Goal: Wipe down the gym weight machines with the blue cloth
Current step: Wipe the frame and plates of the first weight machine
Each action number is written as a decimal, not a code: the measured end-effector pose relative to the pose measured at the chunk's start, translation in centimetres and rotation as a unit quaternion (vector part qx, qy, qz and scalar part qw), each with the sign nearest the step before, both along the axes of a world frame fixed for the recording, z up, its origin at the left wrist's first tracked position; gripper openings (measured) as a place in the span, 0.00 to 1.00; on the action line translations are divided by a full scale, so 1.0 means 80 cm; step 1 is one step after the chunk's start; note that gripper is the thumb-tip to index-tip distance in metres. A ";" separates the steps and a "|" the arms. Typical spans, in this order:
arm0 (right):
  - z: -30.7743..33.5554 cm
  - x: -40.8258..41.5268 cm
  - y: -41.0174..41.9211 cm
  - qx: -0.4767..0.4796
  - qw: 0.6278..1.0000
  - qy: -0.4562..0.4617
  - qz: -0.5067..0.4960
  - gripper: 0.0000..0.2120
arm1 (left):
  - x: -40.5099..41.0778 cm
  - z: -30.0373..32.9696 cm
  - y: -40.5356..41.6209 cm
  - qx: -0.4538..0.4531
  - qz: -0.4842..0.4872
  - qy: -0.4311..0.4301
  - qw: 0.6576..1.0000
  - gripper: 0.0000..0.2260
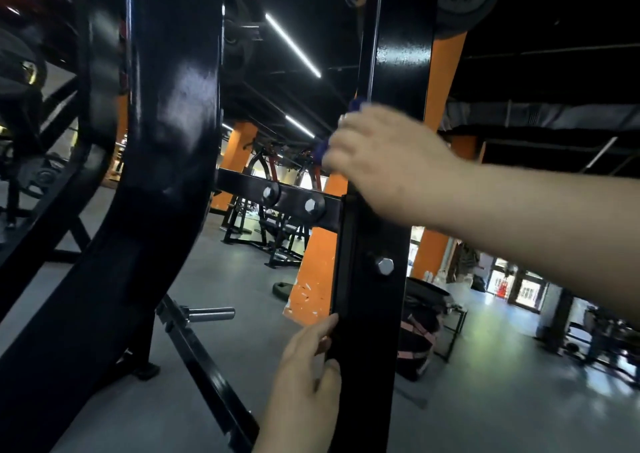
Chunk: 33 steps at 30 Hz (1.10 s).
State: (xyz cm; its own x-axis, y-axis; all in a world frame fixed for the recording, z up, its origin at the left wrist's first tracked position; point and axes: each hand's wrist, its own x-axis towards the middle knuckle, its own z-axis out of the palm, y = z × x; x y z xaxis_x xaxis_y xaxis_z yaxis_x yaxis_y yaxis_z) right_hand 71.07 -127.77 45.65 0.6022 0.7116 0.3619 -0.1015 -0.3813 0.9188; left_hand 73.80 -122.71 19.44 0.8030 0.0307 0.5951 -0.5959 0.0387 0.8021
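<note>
Head view: right hand (388, 161) presses blue cloth (320, 149) against black upright (398, 71). Left hand (304, 376), fingers curled, grips it below. Other machines likely remain.

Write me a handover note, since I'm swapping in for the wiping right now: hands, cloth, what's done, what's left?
Right hand presses the blue cloth against the black upright post, above the bolted crossbar.
Left hand grips the same post's edge lower down, steadying.
Done: cannot tell which parts are already wiped.
Left: probably the post below the cloth, the crossbar and the curved frame.
</note>
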 end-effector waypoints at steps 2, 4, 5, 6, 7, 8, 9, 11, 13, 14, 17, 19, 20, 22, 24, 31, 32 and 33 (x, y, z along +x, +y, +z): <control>-0.035 -0.008 -0.008 -0.072 0.993 0.089 -0.022 0.19 | -0.002 -0.003 0.003 0.001 -0.010 -0.006 1.000 0.28; -0.023 -0.013 -0.007 -0.056 0.991 0.119 -0.004 0.18 | -0.006 -0.002 0.007 0.000 -0.013 -0.005 1.000 0.27; -0.006 -0.004 -0.006 -0.027 0.996 0.084 0.005 0.17 | -0.010 -0.002 0.007 -0.002 -0.016 -0.003 1.000 0.26; 0.013 0.005 -0.005 0.019 0.999 0.043 0.015 0.17 | -0.012 -0.003 0.005 -0.007 -0.020 0.004 1.000 0.25; 0.023 0.011 -0.003 0.085 0.996 0.022 0.025 0.16 | -0.015 -0.007 0.002 -0.020 -0.026 0.015 0.999 0.24; 0.023 0.013 -0.002 0.144 0.989 0.031 0.021 0.14 | -0.019 -0.014 -0.002 -0.035 -0.031 0.029 0.998 0.23; 0.011 0.017 -0.004 0.163 0.985 0.052 0.005 0.13 | -0.024 -0.022 -0.006 -0.049 -0.035 0.043 0.997 0.22; -0.043 0.025 -0.018 0.114 0.991 0.067 -0.016 0.14 | -0.031 -0.043 -0.014 -0.070 -0.044 0.076 0.994 0.22; -0.118 0.020 -0.037 0.007 0.995 0.102 0.013 0.16 | -0.031 -0.063 -0.023 -0.095 -0.046 0.108 0.988 0.23; -0.150 0.009 -0.043 -0.031 0.990 0.135 0.014 0.19 | -0.030 -0.070 -0.026 -0.111 -0.045 0.124 0.985 0.23; -0.170 0.003 -0.048 -0.051 0.991 0.110 0.049 0.27 | -0.028 -0.083 -0.028 -0.165 -0.055 0.158 0.972 0.23; -0.159 0.014 -0.052 0.017 0.998 0.037 0.045 0.24 | -0.033 -0.098 -0.029 -0.154 -0.070 0.173 0.970 0.22; -0.161 0.019 -0.050 0.039 0.998 0.001 0.053 0.20 | -0.037 -0.107 -0.031 -0.141 -0.079 0.178 0.971 0.23; -0.199 0.020 -0.051 0.025 0.999 0.004 0.025 0.15 | -0.045 -0.131 -0.037 -0.123 -0.092 0.188 0.970 0.24; -0.270 0.021 -0.063 -0.041 0.996 0.083 0.000 0.17 | -0.052 -0.155 -0.041 -0.124 -0.111 0.205 0.964 0.25; -0.283 0.038 -0.048 -0.003 0.998 0.058 -0.023 0.16 | -0.045 -0.207 -0.040 -0.156 -0.148 0.264 0.940 0.24; -0.290 0.037 -0.047 0.012 0.999 0.035 -0.037 0.18 | -0.044 -0.214 -0.041 -0.157 -0.153 0.272 0.937 0.23; -0.311 0.036 -0.053 0.004 0.997 0.044 -0.059 0.19 | -0.045 -0.220 -0.042 -0.153 -0.156 0.279 0.935 0.23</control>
State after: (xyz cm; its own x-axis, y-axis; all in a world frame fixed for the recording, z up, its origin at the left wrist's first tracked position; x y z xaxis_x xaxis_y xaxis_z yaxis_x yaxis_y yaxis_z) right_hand 73.94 -132.04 20.78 0.7106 0.6320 0.3093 -0.0650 -0.3787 0.9232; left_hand 70.21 -126.10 1.87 0.9840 -0.1573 0.0831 -0.0097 0.4191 0.9079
